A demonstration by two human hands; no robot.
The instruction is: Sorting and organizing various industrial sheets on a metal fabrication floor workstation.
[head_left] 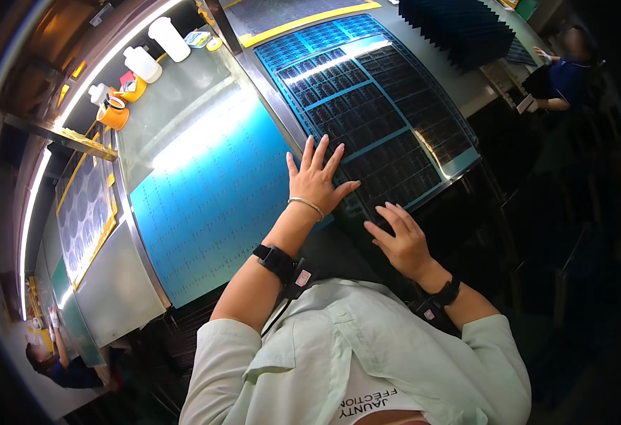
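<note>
Spread wide and palm down, the left hand (314,185) held nothing that showed; its fingers reached over the near part of the left edge of a dark panel (388,120), with the thumb pointing right across the near left corner. The right hand (403,242), also without anything visible in it, was half open, its fingers loosely bent toward the panel's near edge. Whether those fingertips touched could not be told; they looked just short of it.

The panel lay ahead of both hands and a little to the right of the left one, which was the nearer, already overlapping it. Its long axis ran away from the body, the far end leaning left, so the hands stood at its near end, one at the left corner and one just beside the near edge.

Left of the panel, beyond a metal bar (261,81), a blue sheet (211,205) lay on the counter (197,81). Farther along stood a white bottle (142,65) and an orange roll (112,113). Past the panel's far right side was a dark pleated stack (459,32), and near that, a co-worker (569,78).
</note>
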